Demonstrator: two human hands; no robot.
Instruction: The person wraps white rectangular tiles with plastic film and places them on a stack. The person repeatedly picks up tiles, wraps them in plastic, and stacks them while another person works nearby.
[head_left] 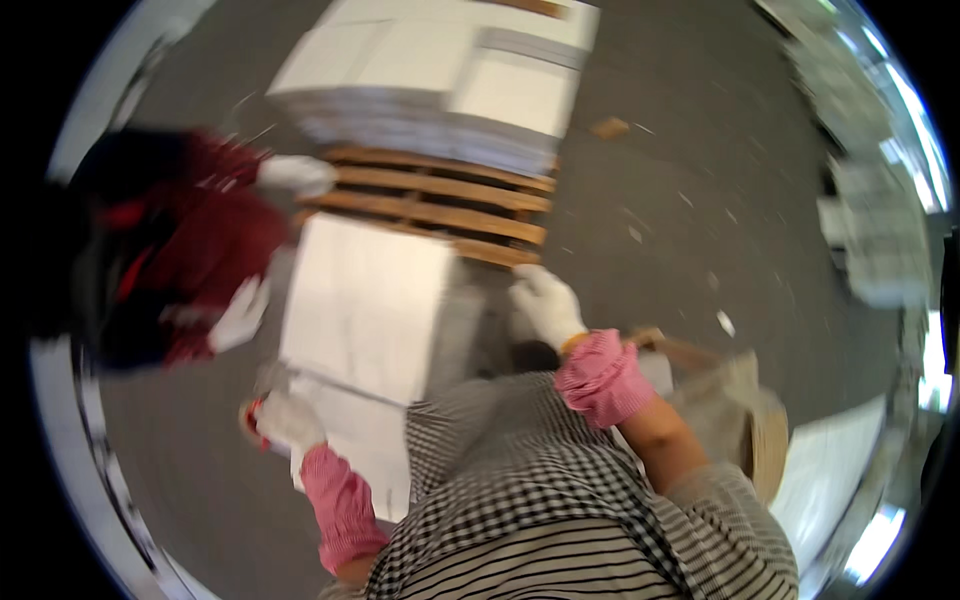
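My left hand (290, 420), in a white glove with a pink cuff, is closed on a small rounded red-and-tan thing (251, 424), too blurred to name. It is at the left edge of a white-topped stack (366, 305), whose nearer part (365, 440) lies beside my apron. My right hand (548, 308), gloved the same way, hovers in front of my body, right of the stack. Its fingers look curled, and nothing shows in them. Motion blurs both hands.
Beyond the stack lies a wooden pallet (430, 187) bearing tall white-topped stacks (400, 60). A co-worker in dark red (200, 235) with white gloves stands at the left. A beige sack-like thing (725, 410) is close on my right. Scraps litter the grey floor (690, 130).
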